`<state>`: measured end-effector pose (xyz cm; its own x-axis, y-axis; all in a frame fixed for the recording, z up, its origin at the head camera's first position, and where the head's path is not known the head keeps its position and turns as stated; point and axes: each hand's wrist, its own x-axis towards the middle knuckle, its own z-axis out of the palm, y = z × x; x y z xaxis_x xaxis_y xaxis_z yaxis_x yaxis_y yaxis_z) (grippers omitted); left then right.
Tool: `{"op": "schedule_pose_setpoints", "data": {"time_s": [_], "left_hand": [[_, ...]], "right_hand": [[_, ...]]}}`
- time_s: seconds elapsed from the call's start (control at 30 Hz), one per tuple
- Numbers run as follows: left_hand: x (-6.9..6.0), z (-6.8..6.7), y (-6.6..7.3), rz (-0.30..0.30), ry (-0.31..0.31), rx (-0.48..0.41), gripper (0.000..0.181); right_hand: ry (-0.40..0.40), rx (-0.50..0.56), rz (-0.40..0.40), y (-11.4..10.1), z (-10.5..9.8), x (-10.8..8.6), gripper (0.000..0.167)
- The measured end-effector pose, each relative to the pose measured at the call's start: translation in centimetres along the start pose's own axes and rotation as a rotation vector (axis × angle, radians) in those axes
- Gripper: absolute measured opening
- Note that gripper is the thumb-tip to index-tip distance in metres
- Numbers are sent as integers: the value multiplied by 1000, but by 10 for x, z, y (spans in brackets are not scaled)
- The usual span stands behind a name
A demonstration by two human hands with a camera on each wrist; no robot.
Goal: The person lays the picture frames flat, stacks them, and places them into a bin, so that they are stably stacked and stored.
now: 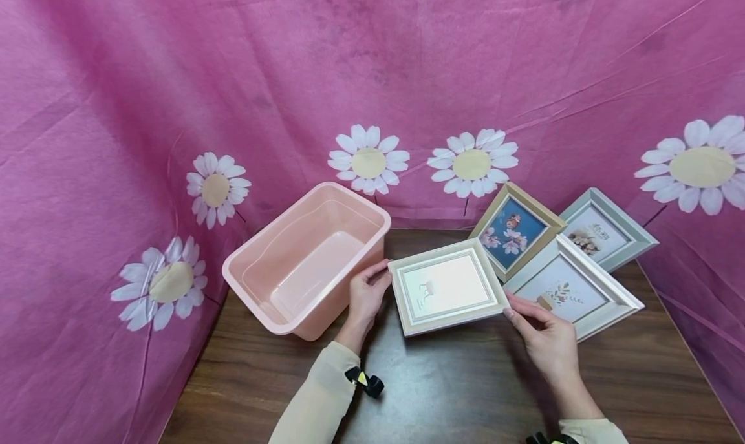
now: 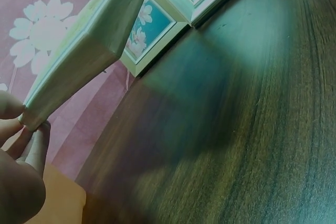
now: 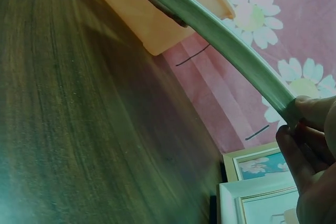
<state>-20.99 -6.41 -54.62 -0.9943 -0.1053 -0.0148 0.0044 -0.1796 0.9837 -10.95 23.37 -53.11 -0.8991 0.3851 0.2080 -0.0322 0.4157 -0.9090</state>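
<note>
- Where the cloth (image 1: 279, 56) hangs behind the table (image 1: 652, 366), the bin (image 1: 326, 311) stands on the left.
- Across from it, the tan frame (image 1: 515, 227), green frame (image 1: 608, 227) and white frame (image 1: 573, 289) sit overlapped.
- Between them, the cream frame (image 1: 448, 287) is off the table, face up.
- The left hand (image 1: 368, 295) pinches its left edge, the right hand (image 1: 547, 337) its near right corner.
- Two-handed carrying seems the step; the next move likely calls for both hands travelling together.
- The white frame's left part is hidden, the right sleeve (image 1: 593, 431) cut off, the cream frame's print (image 1: 427, 289) faded by glare.
</note>
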Motion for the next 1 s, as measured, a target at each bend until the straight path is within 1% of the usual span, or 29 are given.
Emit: {"op": "schedule_pose_setpoints", "data": {"time_s": [0.17,0.43,0.6,0.87,1.0], "left_hand": [[0,-2,-2,-22,-33,16,39],[0,-5,-7,-31,-90,63,43],[-1,-5,-10,-56,-91,75,43],[-1,-6,-14,-80,-82,111,42],[-1,-6,-18,-98,-75,128,42]], "right_hand": [[-1,10,27,3,1,-5,23],[-1,22,70,10,4,-16,23],[2,42,76,14,8,-22,22],[-19,28,63,22,13,-31,18],[-17,14,58,26,15,-36,17]]}}
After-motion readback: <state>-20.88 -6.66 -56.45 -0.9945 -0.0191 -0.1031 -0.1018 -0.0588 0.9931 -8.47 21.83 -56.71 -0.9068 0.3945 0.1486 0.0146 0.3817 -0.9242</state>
